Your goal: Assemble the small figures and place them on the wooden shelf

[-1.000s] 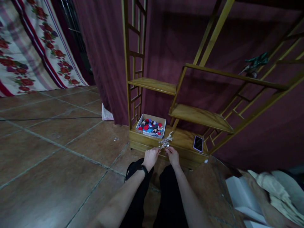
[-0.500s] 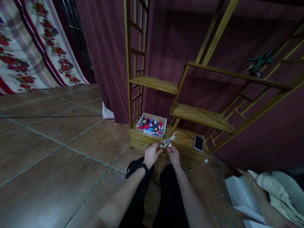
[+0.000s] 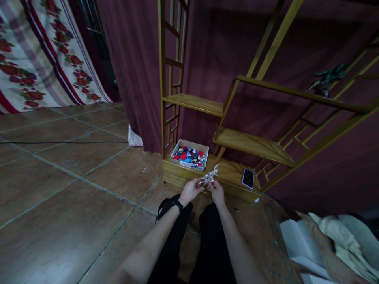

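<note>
My left hand, with a dark band on its wrist, has its fingers closed on the left end of a crumpled, shiny clear plastic wrapper. My right hand pinches the lower right part of the same wrapper. Its pale, pointed upper end sticks out above both hands. Whether anything lies inside the plastic is too small to make out. Just beyond the hands, a shallow white cardboard box sits on the low wooden base, filled with small figures and red, blue and dark round pieces.
A phone lies on the wooden shelf unit, right of the box. Higher up at right stands a dark green figurine. White boxes and cloth are at lower right. A black cable crosses the tiled floor.
The fingers of my left hand have shifted slightly over the plastic, and the wrapper looks narrower and more bunched. My right hand keeps its place. The camera view has moved slightly.
</note>
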